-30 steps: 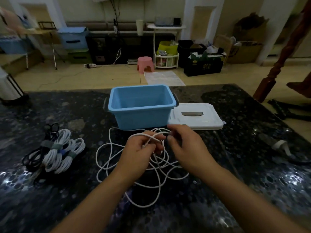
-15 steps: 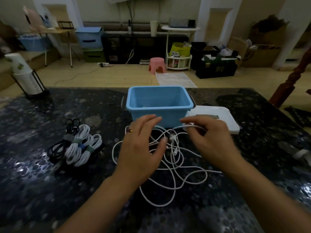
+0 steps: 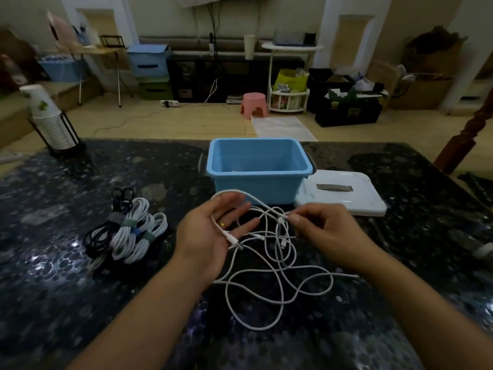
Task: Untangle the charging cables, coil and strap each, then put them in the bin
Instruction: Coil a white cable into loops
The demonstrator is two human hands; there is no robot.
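A loose tangle of white charging cable (image 3: 269, 276) lies on the dark stone table in front of the blue bin (image 3: 257, 180). My left hand (image 3: 210, 233) is turned palm up with straight fingers, and a cable end with its plug lies across the palm. My right hand (image 3: 322, 233) pinches another white plug end between thumb and forefinger, just right of the left hand's fingertips. A strand loops over my left fingers toward the bin. To the left sits a pile of coiled, strapped cables (image 3: 128, 233), white and black.
The bin's white lid (image 3: 344, 196) lies flat to its right. A stack of paper cups in a black holder (image 3: 50, 124) stands at the table's far left corner. A small white object (image 3: 482, 249) lies at the right edge. Beyond the table is a cluttered floor.
My left hand has turned palm up and opened under a cable end. My right hand has shifted to pinch a plug. The view has tilted up slightly.
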